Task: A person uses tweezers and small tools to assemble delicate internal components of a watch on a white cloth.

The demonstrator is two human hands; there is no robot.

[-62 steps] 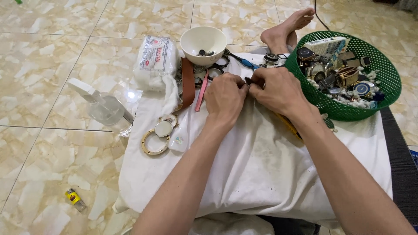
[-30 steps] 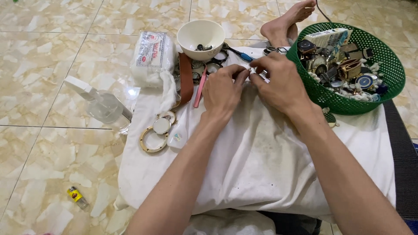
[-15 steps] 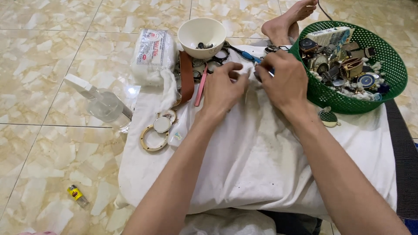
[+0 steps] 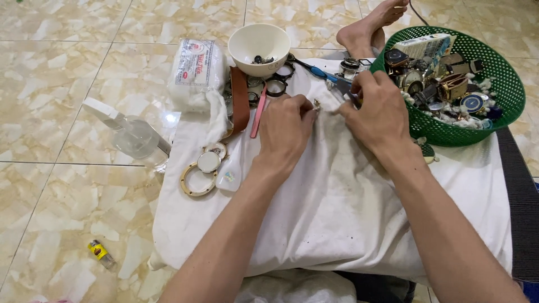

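**Two hands on a small metal part over a white cloth**

At the far left, a small yellow tube [image 4: 101, 253] lies alone on the tiled floor [image 4: 67, 67]. Above it, a clear spray bottle [image 4: 132, 134] lies on its side, just beside the edge of the white cloth [image 4: 348, 207]. On the left part of the cloth there is a gold ring-shaped frame [image 4: 193, 182] with a round glass disc [image 4: 209, 161] touching it, and a small clear bottle [image 4: 230, 171] next to them. Behind these lie a packet of white cotton [image 4: 193, 70], a brown leather strap [image 4: 240, 100], a pink thin tool [image 4: 258, 118] and a white bowl [image 4: 261, 46] with some small dark pieces inside.

The left hand [image 4: 286, 134] rests on the cloth near the middle. Its fingers are bent and closed, and the fingertips pinch a small metal part [image 4: 316, 104] at the far side of the cloth. The right hand [image 4: 376, 115] is just beside it, also with curled fingers, and it grips a thin tool [image 4: 352, 96] whose tip points to the small part. What exactly the tool is, one cannot tell.

To the right stands a green plastic basket [image 4: 505, 78], full of watches and watch pieces, touching the cloth. A bare foot [image 4: 368, 28] rests on the floor behind the basket.
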